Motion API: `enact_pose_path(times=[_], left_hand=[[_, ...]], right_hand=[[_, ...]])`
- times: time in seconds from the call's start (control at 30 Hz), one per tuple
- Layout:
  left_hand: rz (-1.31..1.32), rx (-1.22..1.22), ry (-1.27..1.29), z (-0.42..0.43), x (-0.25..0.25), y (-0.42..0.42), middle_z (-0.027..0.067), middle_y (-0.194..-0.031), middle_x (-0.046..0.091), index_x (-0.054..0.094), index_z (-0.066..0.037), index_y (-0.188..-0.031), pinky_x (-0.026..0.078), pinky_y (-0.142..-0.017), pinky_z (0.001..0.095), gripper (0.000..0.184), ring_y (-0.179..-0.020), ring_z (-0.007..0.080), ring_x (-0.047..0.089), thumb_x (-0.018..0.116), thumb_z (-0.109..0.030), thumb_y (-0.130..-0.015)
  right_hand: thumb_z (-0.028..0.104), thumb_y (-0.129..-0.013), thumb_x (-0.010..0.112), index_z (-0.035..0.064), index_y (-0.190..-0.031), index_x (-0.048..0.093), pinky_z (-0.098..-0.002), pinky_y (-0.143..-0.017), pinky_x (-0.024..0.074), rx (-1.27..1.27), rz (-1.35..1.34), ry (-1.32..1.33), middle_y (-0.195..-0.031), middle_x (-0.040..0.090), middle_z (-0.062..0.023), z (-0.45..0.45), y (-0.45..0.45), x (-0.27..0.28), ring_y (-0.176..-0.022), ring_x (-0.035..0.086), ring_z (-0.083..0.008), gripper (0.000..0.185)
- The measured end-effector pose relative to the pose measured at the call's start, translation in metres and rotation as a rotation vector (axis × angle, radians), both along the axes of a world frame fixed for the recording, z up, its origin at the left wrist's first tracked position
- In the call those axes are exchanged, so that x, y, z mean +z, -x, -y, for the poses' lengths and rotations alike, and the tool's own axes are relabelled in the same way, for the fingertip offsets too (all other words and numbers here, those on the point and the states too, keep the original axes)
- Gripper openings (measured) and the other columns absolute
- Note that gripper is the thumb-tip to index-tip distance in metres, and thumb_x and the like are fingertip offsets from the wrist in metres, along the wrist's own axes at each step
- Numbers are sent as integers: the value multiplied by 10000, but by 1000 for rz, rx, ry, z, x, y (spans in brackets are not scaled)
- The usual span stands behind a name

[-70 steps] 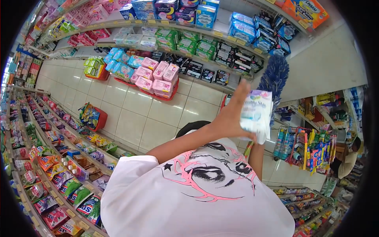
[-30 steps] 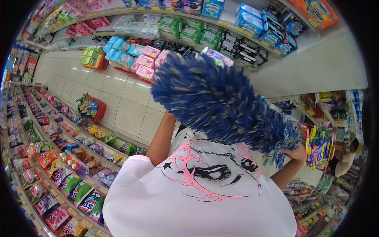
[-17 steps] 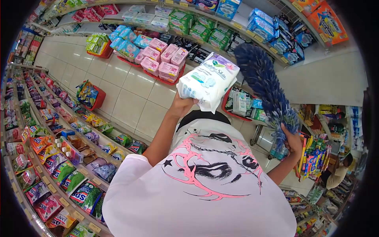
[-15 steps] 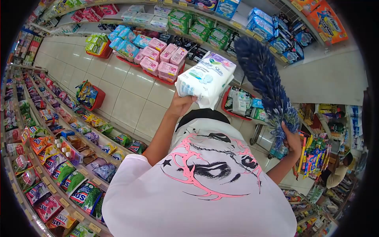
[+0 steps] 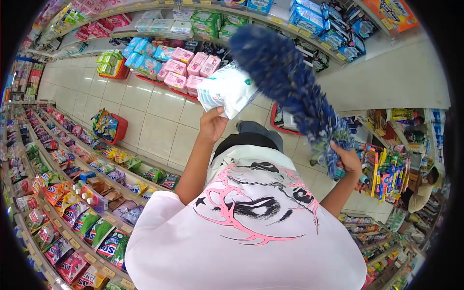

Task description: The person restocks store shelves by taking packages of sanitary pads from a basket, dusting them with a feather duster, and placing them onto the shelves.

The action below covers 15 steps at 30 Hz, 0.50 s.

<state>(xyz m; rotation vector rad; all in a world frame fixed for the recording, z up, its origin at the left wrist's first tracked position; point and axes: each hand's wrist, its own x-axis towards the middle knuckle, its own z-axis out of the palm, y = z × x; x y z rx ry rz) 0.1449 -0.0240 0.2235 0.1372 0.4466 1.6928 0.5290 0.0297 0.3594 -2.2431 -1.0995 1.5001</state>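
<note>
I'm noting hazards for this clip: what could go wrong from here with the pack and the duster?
The left hand grips the white pack only near its lower end, so it might slip.

The duster in the right hand overlaps the pack in view; contact is unclear, but a swing could knock it.

A red basket sits on the floor near the person's feet and could trip them, especially with the duster partly blocking their view.

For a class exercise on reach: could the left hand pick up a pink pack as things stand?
Probably not: the left hand holds a white pack, and the pink packs sit beyond it.
</note>
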Motion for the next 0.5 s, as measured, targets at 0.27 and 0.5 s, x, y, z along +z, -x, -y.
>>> enact_pose_path(times=[0.27, 0.5], left_hand=[[61, -88, -96, 3, 17, -5, 233, -1369, 376, 244, -44, -1402, 352, -1012, 557, 819, -1245, 456, 379, 503, -557, -819], [-94, -347, 85, -2, 57, 3, 247, -1276, 477, 289, -33, -1378, 490, -856, 525, 838, -1119, 414, 527, 227, -691, -863]], right_hand=[[201, -687, 804, 79, -877, 620, -233, -424, 359, -168, -180, -436, -671, 569, 9, -12, 63, -51, -522, 489, -81, 292], [145, -650, 798, -7, -931, 642, -307, -746, 476, 359, -285, -466, -882, 651, -61, -52, 151, -57, -813, 586, -187, 356]])
